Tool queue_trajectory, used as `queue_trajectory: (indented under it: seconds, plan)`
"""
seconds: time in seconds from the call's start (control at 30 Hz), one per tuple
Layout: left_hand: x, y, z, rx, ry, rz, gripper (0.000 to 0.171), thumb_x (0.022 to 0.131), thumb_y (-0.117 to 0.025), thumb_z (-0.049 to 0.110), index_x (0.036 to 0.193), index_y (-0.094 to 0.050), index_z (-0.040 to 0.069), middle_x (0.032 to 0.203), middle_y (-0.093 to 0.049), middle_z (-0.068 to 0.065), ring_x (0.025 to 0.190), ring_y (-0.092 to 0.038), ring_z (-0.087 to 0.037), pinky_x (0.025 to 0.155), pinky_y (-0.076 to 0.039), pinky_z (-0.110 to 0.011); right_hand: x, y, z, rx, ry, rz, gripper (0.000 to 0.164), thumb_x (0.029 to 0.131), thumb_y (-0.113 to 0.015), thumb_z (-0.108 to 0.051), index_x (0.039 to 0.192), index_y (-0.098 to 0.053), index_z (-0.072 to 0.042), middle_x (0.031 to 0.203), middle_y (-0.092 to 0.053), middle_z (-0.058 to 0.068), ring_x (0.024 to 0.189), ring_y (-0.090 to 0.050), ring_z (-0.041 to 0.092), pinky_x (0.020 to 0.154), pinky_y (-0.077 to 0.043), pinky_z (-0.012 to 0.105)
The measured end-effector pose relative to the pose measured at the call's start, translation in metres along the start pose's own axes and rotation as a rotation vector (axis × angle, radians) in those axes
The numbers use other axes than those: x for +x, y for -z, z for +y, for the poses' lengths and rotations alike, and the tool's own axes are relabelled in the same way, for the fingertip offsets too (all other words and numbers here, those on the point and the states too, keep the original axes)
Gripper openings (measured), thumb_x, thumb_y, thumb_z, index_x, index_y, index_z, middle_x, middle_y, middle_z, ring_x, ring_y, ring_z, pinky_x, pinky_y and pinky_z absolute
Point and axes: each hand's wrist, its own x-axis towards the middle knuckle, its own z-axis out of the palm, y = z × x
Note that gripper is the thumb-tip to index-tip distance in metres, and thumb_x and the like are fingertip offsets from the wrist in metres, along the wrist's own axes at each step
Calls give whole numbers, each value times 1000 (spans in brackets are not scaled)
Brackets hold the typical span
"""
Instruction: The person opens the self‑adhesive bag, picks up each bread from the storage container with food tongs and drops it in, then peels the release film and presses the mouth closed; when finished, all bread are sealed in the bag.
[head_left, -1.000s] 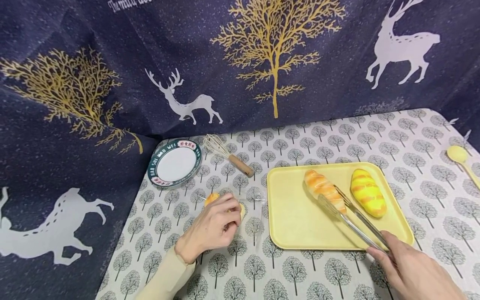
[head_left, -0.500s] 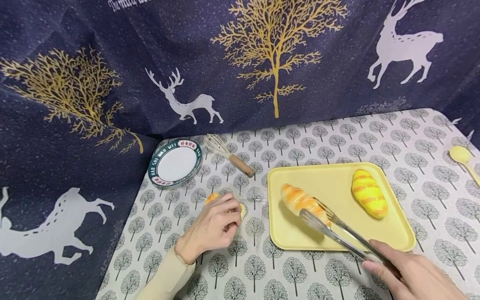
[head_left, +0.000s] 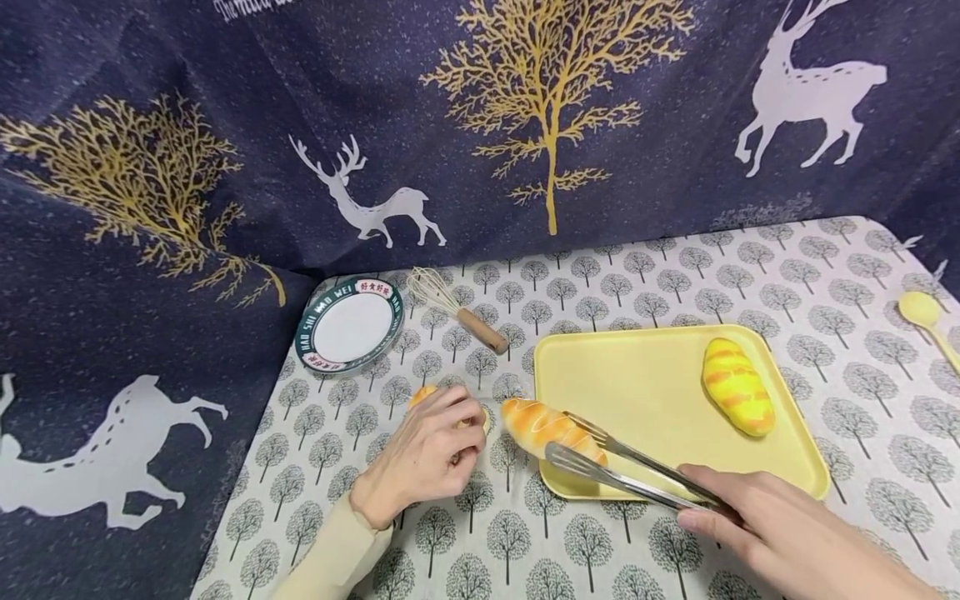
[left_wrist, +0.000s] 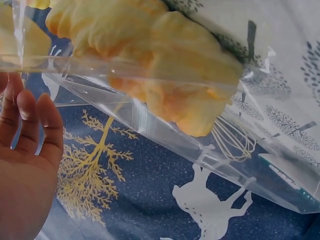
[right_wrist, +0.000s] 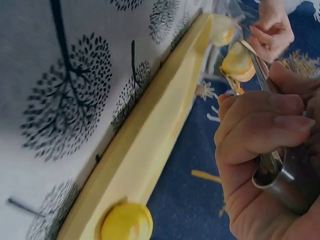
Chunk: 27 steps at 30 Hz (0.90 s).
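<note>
Your right hand [head_left: 795, 533] grips silver metal tongs [head_left: 592, 468] pinching an oblong orange-and-cream bread [head_left: 543, 427] at the nine-o'clock rim of the rectangular yellow tray [head_left: 637, 379]; your left hand [head_left: 427, 454] pinches a clear plastic bag [left_wrist: 145, 122].

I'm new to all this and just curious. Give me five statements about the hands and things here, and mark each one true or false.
1. The right hand holds metal tongs. True.
2. The yellow loaf lies on the tray. True.
3. The tongs grip the yellow loaf. False: they grip the orange-striped loaf.
4. The left hand holds a clear plastic bag. True.
5. Cutlery lies on the tray. False: the yellow spoon lies on the tablecloth, to the tray's right.
</note>
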Motion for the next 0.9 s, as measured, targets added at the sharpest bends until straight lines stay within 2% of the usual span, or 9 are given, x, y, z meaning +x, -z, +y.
queue_trajectory:
  seconds: [0.07,0.13,0.23,0.37,0.47,0.9]
  plan:
    - [0,0,0,2,0,3,18,62,-60,4,66,-63,21,87,-59,9,83,-50,-11,78,-44,-24,8,1,-6,34,74,45,24,96,-57,-53,118,-57,-43,82,-53,-29,72,-48,-11,65,-41,19]
    - [0,0,0,-2,-1,10,18,62,-59,4,66,-62,21,87,-60,8,82,-49,-11,77,-44,-24,16,1,-11,75,164,90,15,97,-60,-45,111,-55,-44,71,-44,-27,64,-42,-11,62,-35,16]
    - [-1,1,0,-25,0,21,16,64,-59,6,67,-64,21,86,-60,8,82,-49,-11,77,-43,-23,25,1,-17,112,231,122,12,97,-62,-40,106,-54,-43,69,-44,-29,64,-42,-12,62,-36,15]
    - [-2,1,-1,-86,5,25,14,67,-59,9,72,-66,20,86,-59,9,83,-48,-8,77,-43,-22,34,0,-21,132,233,112,9,98,-59,-41,105,-55,-42,68,-47,-28,63,-44,-11,60,-37,15]
    - [-3,1,-2,-117,7,24,15,67,-59,10,74,-66,21,85,-58,9,82,-47,-7,76,-42,-20,40,-2,-24,133,224,104,9,98,-59,-43,106,-55,-42,66,-43,-26,60,-43,-10,58,-37,15]
    - [-4,4,-4,-124,-23,59,14,65,-57,7,70,-63,18,84,-56,7,82,-46,-7,74,-43,-18,57,-5,-29,81,246,91,10,97,-60,-45,98,-51,-41,65,-40,-24,57,-39,-9,54,-35,15]
